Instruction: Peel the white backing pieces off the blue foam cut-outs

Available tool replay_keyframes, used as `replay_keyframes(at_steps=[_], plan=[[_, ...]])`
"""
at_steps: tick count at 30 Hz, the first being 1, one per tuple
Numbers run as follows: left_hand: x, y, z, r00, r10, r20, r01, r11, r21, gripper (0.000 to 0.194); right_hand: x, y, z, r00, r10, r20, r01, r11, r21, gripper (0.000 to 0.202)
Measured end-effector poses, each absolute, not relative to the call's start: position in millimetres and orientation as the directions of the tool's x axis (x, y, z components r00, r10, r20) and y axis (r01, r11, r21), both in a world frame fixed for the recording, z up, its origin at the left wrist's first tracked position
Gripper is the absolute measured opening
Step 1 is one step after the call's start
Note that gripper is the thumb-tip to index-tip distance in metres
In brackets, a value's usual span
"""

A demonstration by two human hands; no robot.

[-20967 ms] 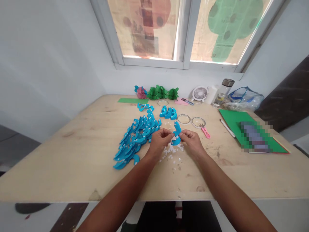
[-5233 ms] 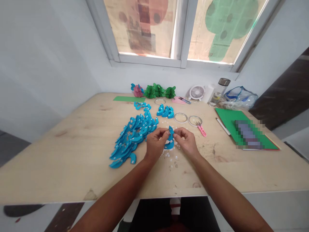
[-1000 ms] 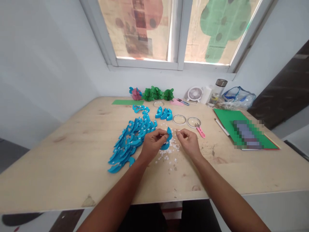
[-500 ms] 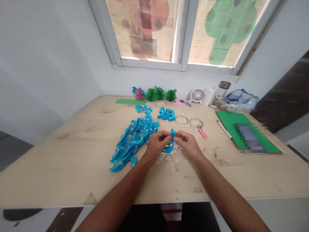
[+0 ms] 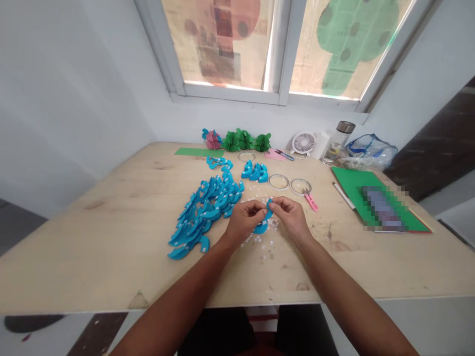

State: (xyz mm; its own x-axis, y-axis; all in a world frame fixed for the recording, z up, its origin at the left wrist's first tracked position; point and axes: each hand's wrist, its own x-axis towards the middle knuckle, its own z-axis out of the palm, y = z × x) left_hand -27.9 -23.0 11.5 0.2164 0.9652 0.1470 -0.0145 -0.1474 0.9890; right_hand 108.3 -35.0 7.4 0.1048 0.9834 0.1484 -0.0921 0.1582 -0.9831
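Note:
Between my hands is a curved blue paper piece (image 5: pixel 261 228), its upper end standing up and its lower curve hanging near the table. My left hand (image 5: pixel 245 219) pinches it from the left with thumb and forefinger. From the right, my right hand (image 5: pixel 290 215) grips the upper tip between thumb and fingertips. Beside my left hand spreads a heap of blue paper pieces (image 5: pixel 208 202) with small white squares on them. Beyond my hands stands a small group of folded blue pieces (image 5: pixel 255 172). Small white scraps (image 5: pixel 263 247) lie scattered under and around my hands.
Tape rolls (image 5: pixel 278 181) and pink-handled snips (image 5: pixel 310 200) lie ahead to the right. Green sheets (image 5: pixel 349 185) with a blurred item sit at the right. Along the wall stand green paper decorations (image 5: pixel 245 141), a small fan (image 5: pixel 303 143), a bottle (image 5: pixel 337 142) and a plastic bag (image 5: pixel 374 151).
The blue piece's upper tip has shifted slightly right, and my right-hand fingers have moved up onto it. My left hand keeps its pinch. The view has tilted slightly.

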Motion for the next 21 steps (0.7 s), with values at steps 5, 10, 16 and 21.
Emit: replay_keyframes(at_steps=[5, 10, 16, 21], plan=[[-27.7, -24.2, 13.4, 0.245, 0.961, 0.128, -0.010, -0.130, 0.991, 0.016, 108.4, -34.7, 8.3, 0.112, 0.984, 0.139, -0.073, 0.148, -0.986, 0.015], [-26.5, -25.2, 14.7, 0.262, 0.956, 0.133, -0.013, -0.134, 0.991, 0.013, 108.2, -35.5, 10.5, 0.123, 0.985, 0.123, -0.068, 0.132, -0.989, 0.015], [-26.1, -25.7, 14.9, 0.291, 0.944, 0.157, 0.016, -0.169, 0.986, 0.010, 108.5, -35.3, 9.4, 0.138, 0.980, 0.143, -0.084, 0.156, -0.984, 0.012], [-25.5, -24.7, 11.4, 0.254, 0.959, 0.123, -0.013, -0.123, 0.992, 0.011, 109.3, -32.8, 4.5, 0.112, 0.987, 0.119, -0.146, 0.135, -0.980, 0.014]])
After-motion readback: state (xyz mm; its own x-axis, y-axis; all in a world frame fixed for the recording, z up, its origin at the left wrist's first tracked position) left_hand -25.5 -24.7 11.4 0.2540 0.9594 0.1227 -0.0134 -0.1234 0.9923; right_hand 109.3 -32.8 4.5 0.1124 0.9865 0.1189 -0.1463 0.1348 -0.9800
